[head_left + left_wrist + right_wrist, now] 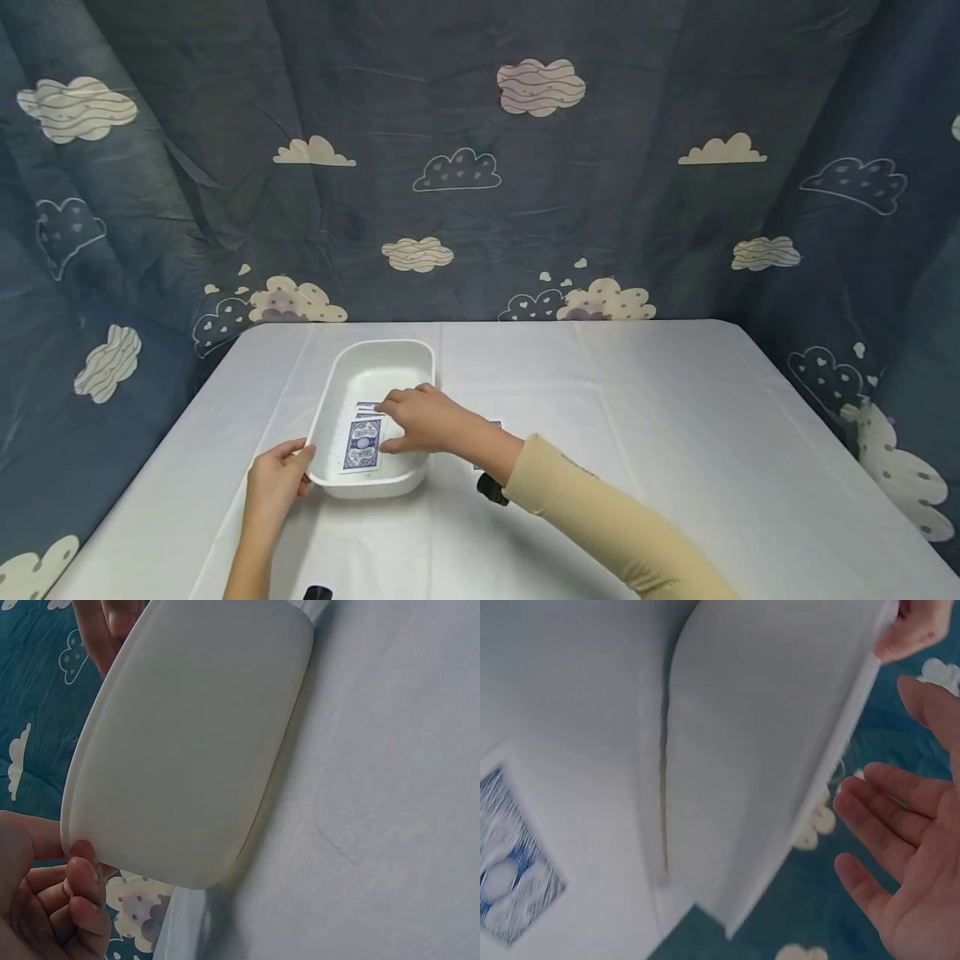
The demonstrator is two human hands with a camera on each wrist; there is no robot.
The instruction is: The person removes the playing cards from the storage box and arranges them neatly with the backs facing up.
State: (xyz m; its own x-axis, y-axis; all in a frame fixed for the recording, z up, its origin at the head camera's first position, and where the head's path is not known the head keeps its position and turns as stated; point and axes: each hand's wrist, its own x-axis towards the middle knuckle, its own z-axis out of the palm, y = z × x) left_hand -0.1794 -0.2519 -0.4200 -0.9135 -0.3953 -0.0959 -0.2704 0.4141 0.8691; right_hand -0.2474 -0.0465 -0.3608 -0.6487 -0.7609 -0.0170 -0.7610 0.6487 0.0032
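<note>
A white plastic tray (pixel 372 490) stands on the table, holding several blue-backed playing cards (pixel 363 443) that overlap inside it. My left hand (pixel 273 479) pinches the tray's near-left rim between thumb and fingers; the left wrist view shows this hand (pixel 56 900) at the tray's corner. Over the tray's right side reaches my right hand (pixel 423 421), fingers and thumb spread near the cards. In the right wrist view this hand (pixel 907 832) holds nothing. Another blue-backed playing card (pixel 514 862) lies on the table right of the tray, mostly hidden under the right wrist in the head view.
A white cloth covers the table (pixel 600 400). Dark curtain (pixel 465 217) with cloud prints hangs behind and at both sides. A black wrist-camera piece (pixel 492 489) hangs under the right wrist, and another black piece (pixel 318 592) shows at the front edge.
</note>
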